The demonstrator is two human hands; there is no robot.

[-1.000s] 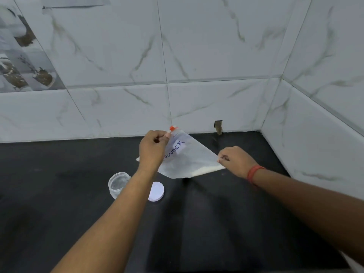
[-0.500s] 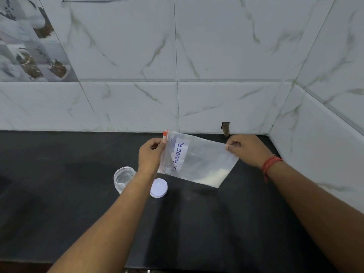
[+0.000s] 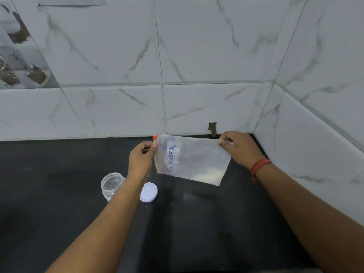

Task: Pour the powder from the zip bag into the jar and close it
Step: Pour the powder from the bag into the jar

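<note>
The left hand [image 3: 140, 160] and right hand [image 3: 239, 147] pinch the zip bag [image 3: 194, 159] aloft above the table [image 3: 59, 213], powder settled inside, unpoured, while the empty jar [image 3: 111, 185] and its lid [image 3: 148, 192] wait below, so pouring and closing remain.

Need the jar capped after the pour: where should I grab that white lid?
Take the white lid by its round rim, coming from above with fingers across its width. It lies flat on the black counter, right of the open jar, with the left forearm over its left edge.
</note>
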